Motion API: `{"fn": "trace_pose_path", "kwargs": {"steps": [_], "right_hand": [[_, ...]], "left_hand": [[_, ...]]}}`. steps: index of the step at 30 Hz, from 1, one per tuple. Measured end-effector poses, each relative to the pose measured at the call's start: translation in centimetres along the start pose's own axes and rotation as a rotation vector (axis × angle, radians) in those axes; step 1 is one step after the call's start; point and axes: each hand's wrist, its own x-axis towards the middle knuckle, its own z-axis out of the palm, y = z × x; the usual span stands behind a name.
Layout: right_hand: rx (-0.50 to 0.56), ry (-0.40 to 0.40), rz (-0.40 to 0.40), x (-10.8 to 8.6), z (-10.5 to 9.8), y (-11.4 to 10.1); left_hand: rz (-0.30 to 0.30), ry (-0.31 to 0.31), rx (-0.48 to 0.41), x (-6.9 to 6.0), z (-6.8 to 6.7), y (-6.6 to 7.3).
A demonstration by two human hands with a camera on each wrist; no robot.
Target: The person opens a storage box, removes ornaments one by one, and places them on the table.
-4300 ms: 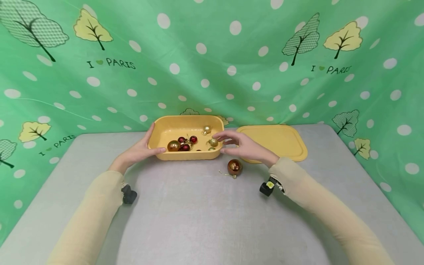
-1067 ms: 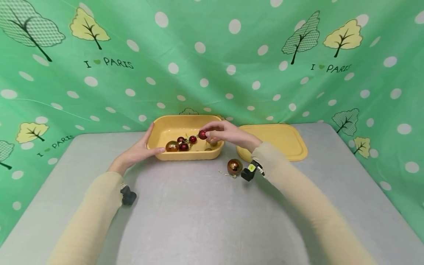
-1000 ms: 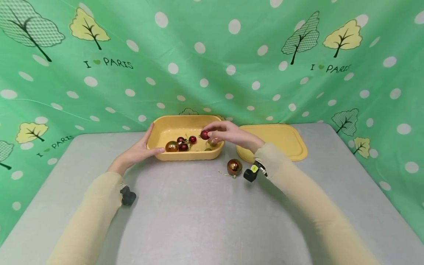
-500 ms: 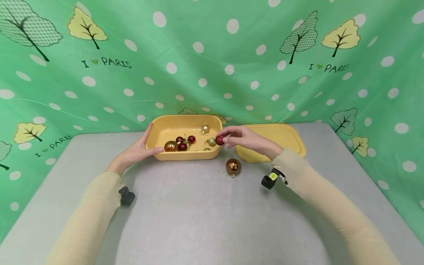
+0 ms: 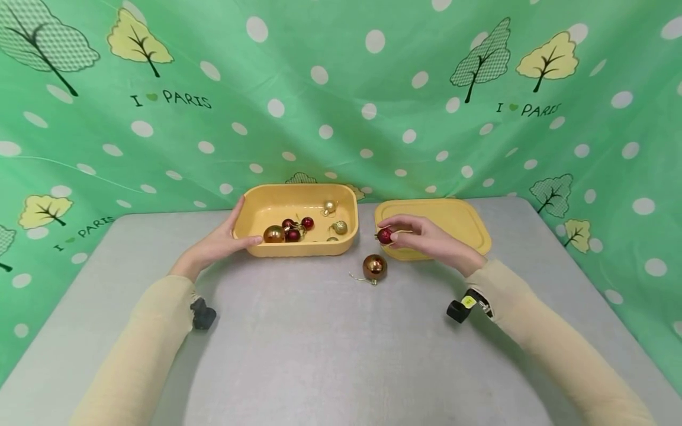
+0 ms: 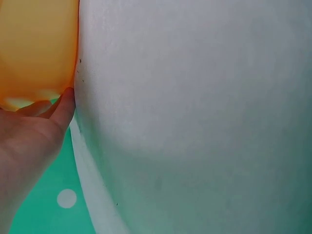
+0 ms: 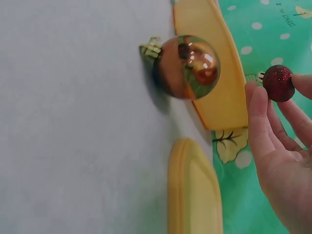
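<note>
My right hand (image 5: 426, 236) pinches a small dark red glitter bauble (image 5: 384, 236) above the near left part of a yellow lid (image 5: 453, 222). In the right wrist view the bauble (image 7: 279, 83) sits between thumb and fingertips, its gold cap showing. My left hand (image 5: 215, 245) grips the left end of a yellow box (image 5: 298, 251), thumb over the front rim. Inside lie an amber bauble (image 5: 274, 234), several small red baubles (image 5: 293, 235), and gold ones, such as a textured gold bauble (image 5: 340, 227). Part of one gold bauble hides behind the front wall.
A shiny copper bauble (image 5: 375, 267) with a gold string rests on the grey table (image 5: 319, 343), in front of the gap between box and lid. A green dotted cloth (image 5: 330, 89) hangs behind the table's far edge.
My right hand has carried the red glitter bauble out of the box, rightward, to above the lid. The left hand keeps its hold on the box.
</note>
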Motion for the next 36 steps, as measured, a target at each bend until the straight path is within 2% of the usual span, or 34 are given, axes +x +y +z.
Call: {"fn": "trace_pose_path", "kwargs": {"steps": [6, 10, 13, 18, 24, 27, 31, 36], "right_hand": [[0.055, 0.039, 0.011, -1.3, -0.5, 0.7], [-0.027, 0.067, -0.001, -2.3, -1.0, 1.7], [-0.088, 0.075, 0.021, -2.9, -1.4, 2.4], [-0.108, 0.031, 0.067, -3.5, -1.6, 3.3], [-0.249, -0.079, -0.006, -3.5, -1.0, 3.6], [-0.309, -0.116, -0.016, -3.3, -0.5, 3.4], [-0.350, -0.122, -0.005, -3.3, 0.1, 3.2], [-0.406, -0.098, -0.028, -3.3, 0.5, 2.8]], "left_hand": [[-0.006, 0.001, 0.000, -0.1, 0.0, 0.1], [-0.004, 0.000, 0.006, -0.1, 0.1, 0.1], [-0.001, -0.002, 0.011, -0.1, 0.2, 0.2], [-0.016, -0.004, 0.013, -0.1, 0.1, 0.2], [-0.026, -0.009, 0.015, -0.2, -0.1, 0.2], [-0.027, -0.010, 0.013, -0.2, -0.1, 0.2], [-0.027, -0.012, 0.016, -0.2, -0.1, 0.3], [-0.022, -0.015, 0.014, -0.3, -0.1, 0.4]]}}
